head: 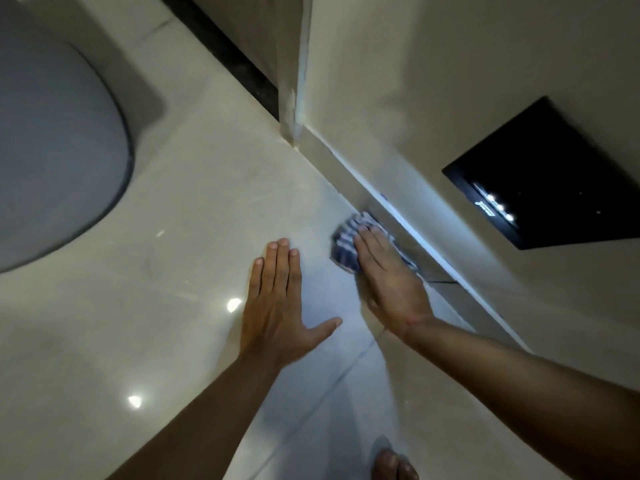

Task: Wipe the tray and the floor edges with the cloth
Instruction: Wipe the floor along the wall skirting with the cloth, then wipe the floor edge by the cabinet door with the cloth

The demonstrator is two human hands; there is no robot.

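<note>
A blue and white checked cloth lies on the glossy cream floor tiles, right against the skirting where floor meets wall. My right hand lies flat on top of it, fingers pointing toward the wall, pressing it down. My left hand rests flat on the bare floor just left of the cloth, fingers spread, holding nothing. No tray is in view.
A large grey rounded object fills the left side. A black glossy panel is set in the wall at right. A wall corner with a dark strip stands beyond the cloth. A bare foot shows at the bottom edge.
</note>
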